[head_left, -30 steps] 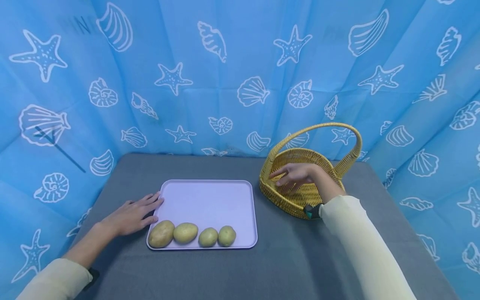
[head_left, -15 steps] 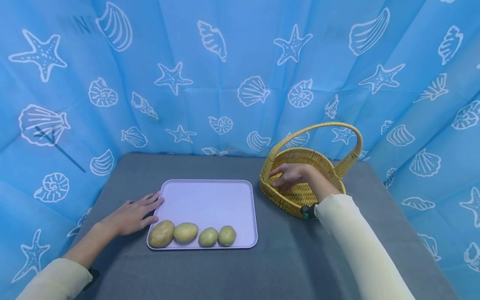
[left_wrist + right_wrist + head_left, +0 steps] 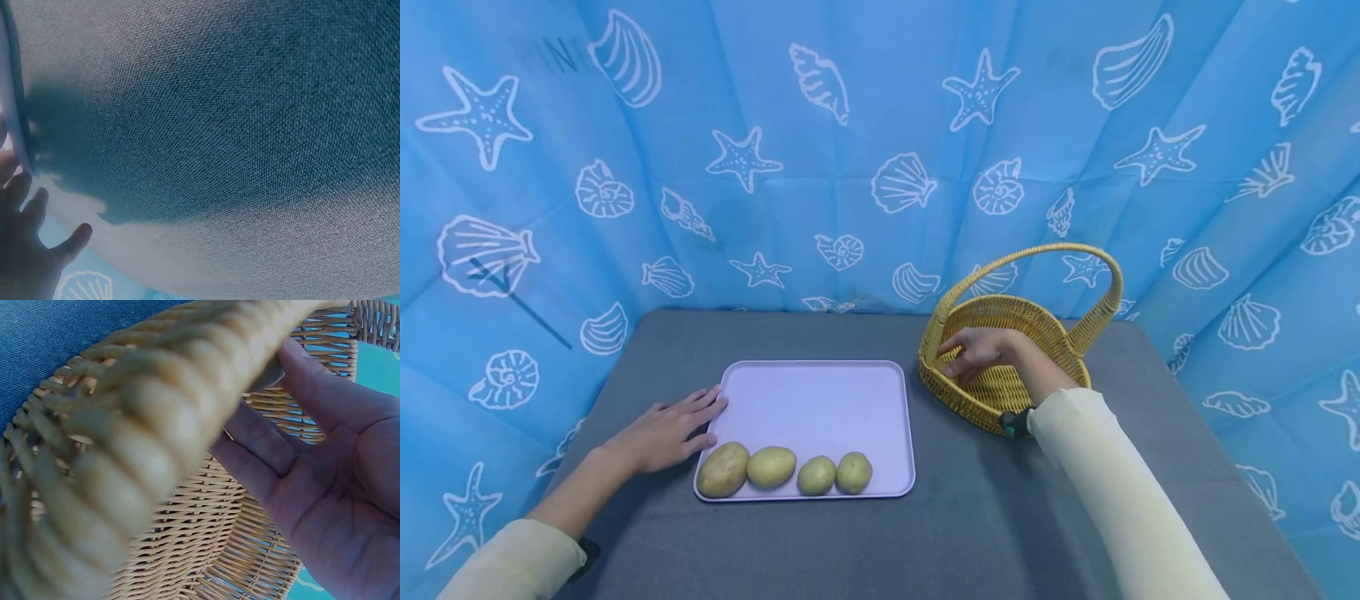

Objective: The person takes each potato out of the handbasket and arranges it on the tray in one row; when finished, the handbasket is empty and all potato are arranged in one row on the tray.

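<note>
My left hand (image 3: pixel 667 429) lies with its fingers spread on the left rim of a lavender tray (image 3: pixel 812 400). In the left wrist view, the same hand (image 3: pixel 28 240) shows at the lower left with its thumb apart. Along the tray's front edge sit several potatoes (image 3: pixel 771 467), the largest nearest this hand. My right hand (image 3: pixel 983 350) reaches into a yellow wicker basket (image 3: pixel 966 406). In the right wrist view, its thumb and fingers close around a potato-like rounded thing (image 3: pixel 270 376), mostly hidden behind the basket's handle (image 3: pixel 169 412).
A grey cloth (image 3: pixel 955 525) covers the table. Behind it and along the sides hangs a blue curtain (image 3: pixel 850 208) with white shell and starfish prints. The basket's tall handle (image 3: pixel 1037 250) arches above the right hand.
My right hand and forearm have shifted slightly left inside the basket, and the fingers have drawn in. The left hand, tray and potatoes stay where they were.
</note>
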Motion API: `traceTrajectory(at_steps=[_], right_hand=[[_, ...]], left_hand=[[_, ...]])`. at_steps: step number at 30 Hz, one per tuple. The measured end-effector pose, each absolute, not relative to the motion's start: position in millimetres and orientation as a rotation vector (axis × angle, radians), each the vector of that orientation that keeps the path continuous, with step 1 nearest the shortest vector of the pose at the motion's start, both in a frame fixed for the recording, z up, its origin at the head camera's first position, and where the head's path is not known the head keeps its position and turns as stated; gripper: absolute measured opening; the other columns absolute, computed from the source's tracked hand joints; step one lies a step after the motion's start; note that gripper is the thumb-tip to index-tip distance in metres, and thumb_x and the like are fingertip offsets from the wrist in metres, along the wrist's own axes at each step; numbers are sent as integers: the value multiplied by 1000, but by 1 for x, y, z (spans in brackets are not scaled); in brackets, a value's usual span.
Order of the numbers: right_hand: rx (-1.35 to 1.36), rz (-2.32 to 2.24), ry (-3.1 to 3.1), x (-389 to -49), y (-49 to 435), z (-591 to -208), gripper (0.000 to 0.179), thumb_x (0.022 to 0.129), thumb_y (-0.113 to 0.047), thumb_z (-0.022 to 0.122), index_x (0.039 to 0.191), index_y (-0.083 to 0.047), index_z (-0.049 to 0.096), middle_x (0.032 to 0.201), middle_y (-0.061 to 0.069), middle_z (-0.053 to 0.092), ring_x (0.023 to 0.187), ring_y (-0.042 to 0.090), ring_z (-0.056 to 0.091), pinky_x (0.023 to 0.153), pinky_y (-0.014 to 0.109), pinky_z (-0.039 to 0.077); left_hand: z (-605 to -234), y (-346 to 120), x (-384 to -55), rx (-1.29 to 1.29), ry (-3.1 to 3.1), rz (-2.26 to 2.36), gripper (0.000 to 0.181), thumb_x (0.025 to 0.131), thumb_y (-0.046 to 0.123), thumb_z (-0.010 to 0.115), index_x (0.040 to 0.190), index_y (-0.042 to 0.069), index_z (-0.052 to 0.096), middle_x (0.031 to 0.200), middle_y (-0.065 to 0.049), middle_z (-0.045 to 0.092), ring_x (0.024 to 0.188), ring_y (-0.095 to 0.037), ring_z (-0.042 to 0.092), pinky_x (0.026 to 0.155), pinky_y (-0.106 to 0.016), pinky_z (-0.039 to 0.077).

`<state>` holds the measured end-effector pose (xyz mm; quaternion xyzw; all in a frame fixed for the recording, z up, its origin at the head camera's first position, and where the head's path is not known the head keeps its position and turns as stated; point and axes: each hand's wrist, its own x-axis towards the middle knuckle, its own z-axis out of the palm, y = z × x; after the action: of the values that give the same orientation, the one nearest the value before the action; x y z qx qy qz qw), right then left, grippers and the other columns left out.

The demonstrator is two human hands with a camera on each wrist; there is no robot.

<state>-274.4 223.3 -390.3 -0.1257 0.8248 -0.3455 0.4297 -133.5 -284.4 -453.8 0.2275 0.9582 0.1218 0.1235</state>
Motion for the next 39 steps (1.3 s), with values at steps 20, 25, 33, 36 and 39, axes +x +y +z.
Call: traceTrajectory(at_steps=[20, 25, 33, 36, 39], right_hand=[[-723, -818, 2052, -255, 261, -352, 58, 93, -13, 69, 146, -3, 48, 128, 17, 59, 119, 33, 56, 96, 39, 50], [-783, -848, 2053, -245, 266, -342, 59, 92, -13, 70, 147, -4, 48, 130, 16, 59, 122, 35, 53, 98, 42, 49], [-941, -903, 1980, -227, 257, -335, 56, 94, -10, 67, 146, -2, 47, 135, 14, 57, 124, 37, 53, 97, 44, 50], [-1024, -893, 1956, -219, 245, -335, 53, 95, -10, 66, 144, -2, 49, 139, 12, 56, 126, 36, 52, 99, 44, 50], [-1061, -882, 1955, -209, 230, -339, 51, 94, -11, 67, 143, -4, 53, 134, 9, 59, 123, 33, 54, 96, 41, 52]], left_hand=[[-450, -282, -129, 691, 2824, 354, 63, 100, 41, 56, 151, 6, 42, 155, -24, 36, 142, -48, 31, 102, -77, 25], [-447, -281, -128, 686, 2824, 340, 62, 100, 40, 57, 150, 6, 43, 154, -24, 37, 141, -48, 32, 102, -76, 26], [-449, -282, -128, 686, 2821, 328, 63, 100, 41, 57, 150, 6, 43, 154, -24, 37, 141, -47, 33, 101, -76, 27], [-449, -281, -129, 681, 2813, 333, 63, 100, 41, 57, 151, 6, 42, 155, -23, 37, 141, -47, 32, 102, -76, 27], [-449, -280, -129, 678, 2805, 335, 64, 100, 42, 57, 151, 6, 42, 155, -23, 36, 142, -47, 32, 102, -76, 26]])
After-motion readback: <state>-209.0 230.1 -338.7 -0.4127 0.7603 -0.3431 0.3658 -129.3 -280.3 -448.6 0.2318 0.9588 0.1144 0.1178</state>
